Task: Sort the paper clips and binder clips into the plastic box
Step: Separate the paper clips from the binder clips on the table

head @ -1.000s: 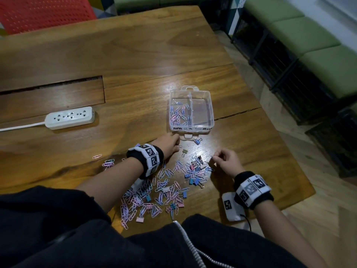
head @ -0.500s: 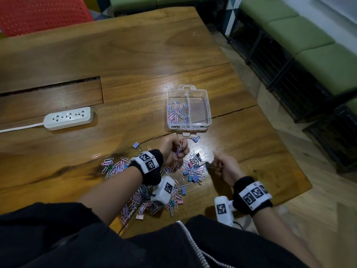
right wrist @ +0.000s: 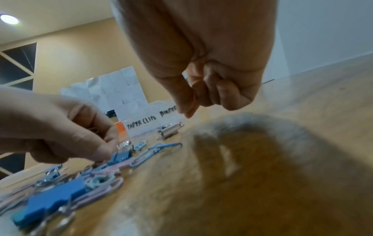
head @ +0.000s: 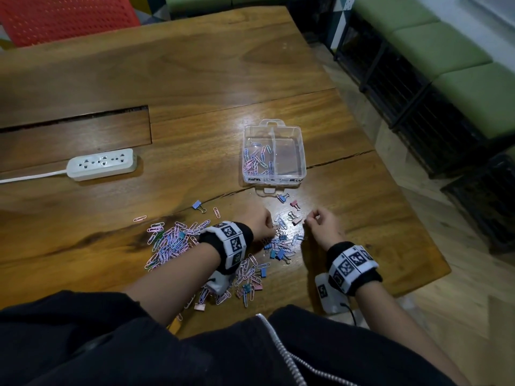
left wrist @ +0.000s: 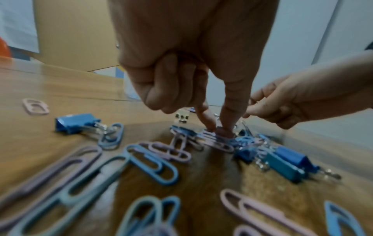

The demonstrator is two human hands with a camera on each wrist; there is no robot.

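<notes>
A clear two-compartment plastic box [head: 303, 151] stands on the wooden table; several paper clips [head: 256, 160] lie in its left compartment and the right one is bare. Its front labels [right wrist: 141, 126] read paper clips and binder. Pink and blue paper clips [head: 170, 240] mixed with blue binder clips [head: 278, 252] are scattered in front of me. My left hand [head: 271, 225] [left wrist: 220, 131] is down on the pile, two fingertips pinching a pink paper clip [left wrist: 217, 140], the other fingers curled. My right hand [head: 309, 218] [right wrist: 189, 110] hovers just right of it, thumb pressed against curled fingers, nothing visible between them.
Loose binder clips, blue [head: 282, 197] and pink [head: 294, 204], lie just before the box; another blue one [head: 197, 205] sits farther left. A white power strip [head: 101, 164] lies at the left below a cable slot [head: 75, 121]. Green benches [head: 446, 51] stand beyond the table's right edge.
Half a second ago my left hand was lifted above the pile with a clip; now it has dropped onto the pile. The right hand has barely moved.
</notes>
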